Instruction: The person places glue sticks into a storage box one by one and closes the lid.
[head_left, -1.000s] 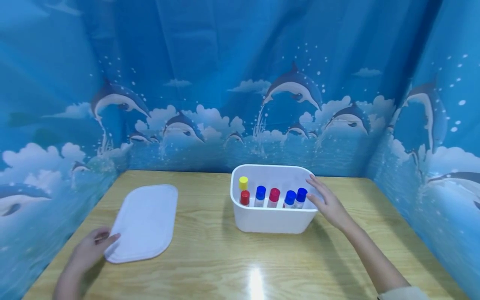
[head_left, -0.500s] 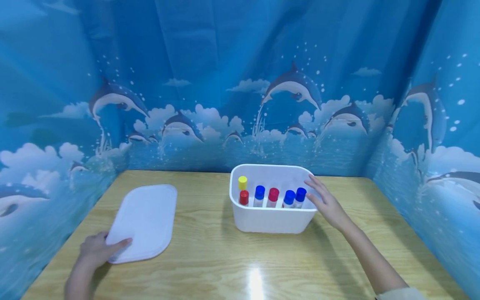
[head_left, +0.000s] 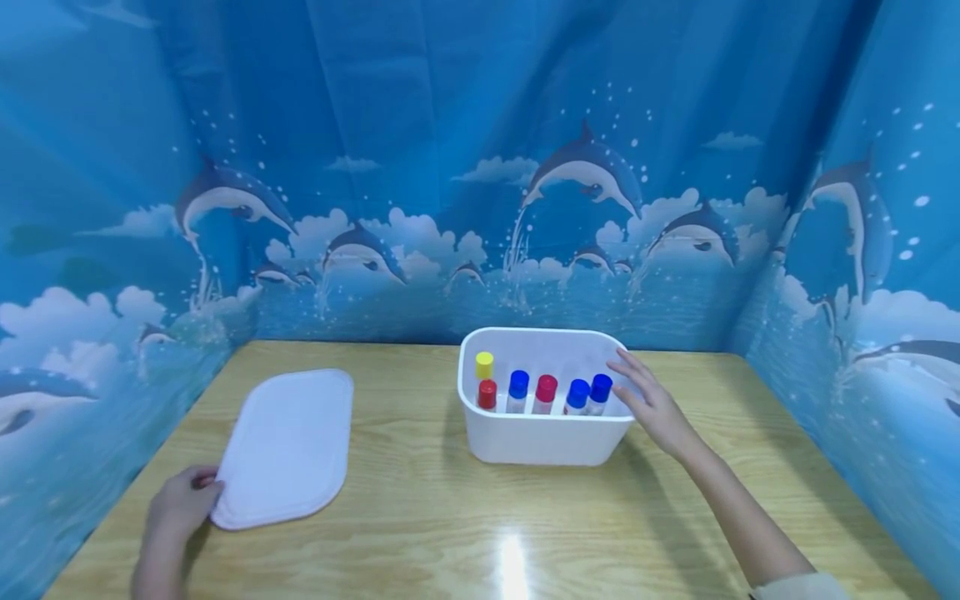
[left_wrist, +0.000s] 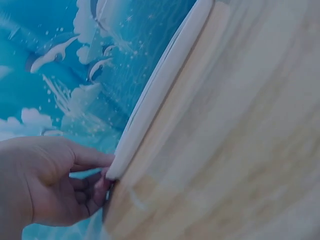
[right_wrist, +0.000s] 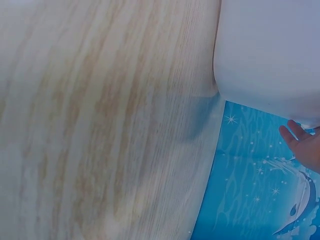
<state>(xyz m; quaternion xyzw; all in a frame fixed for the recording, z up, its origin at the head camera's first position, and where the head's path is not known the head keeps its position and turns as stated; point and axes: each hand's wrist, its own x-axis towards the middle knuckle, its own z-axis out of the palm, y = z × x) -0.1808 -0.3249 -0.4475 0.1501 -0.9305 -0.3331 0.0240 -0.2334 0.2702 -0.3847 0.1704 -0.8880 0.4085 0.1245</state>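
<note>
A flat white lid (head_left: pixel 288 446) with rounded corners lies on the left of the table. My left hand (head_left: pixel 180 504) pinches its near-left edge; in the left wrist view the thumb is above and the fingers (left_wrist: pixel 95 195) curl below. A white plastic bin (head_left: pixel 543 440) stands right of centre. It holds several capped tubes: yellow (head_left: pixel 484 364), red (head_left: pixel 487 393), blue (head_left: pixel 518 383), pinkish red (head_left: pixel 546 387), and two more blue ones (head_left: pixel 577 392) at the right. Their lower parts are hidden by the front wall. My right hand (head_left: pixel 656 408) rests at the bin's right rim, fingers extended.
The wooden table (head_left: pixel 412 517) reaches back to a blue dolphin-print curtain (head_left: pixel 420 167), which also encloses both sides. A bright light reflection (head_left: pixel 513 567) shows near the front. Bare wood separates the lid from the bin.
Half a second ago my left thumb lay farther over the lid; now it is drawn back to the edge. The lid has hardly shifted. Bin and right hand stay put.
</note>
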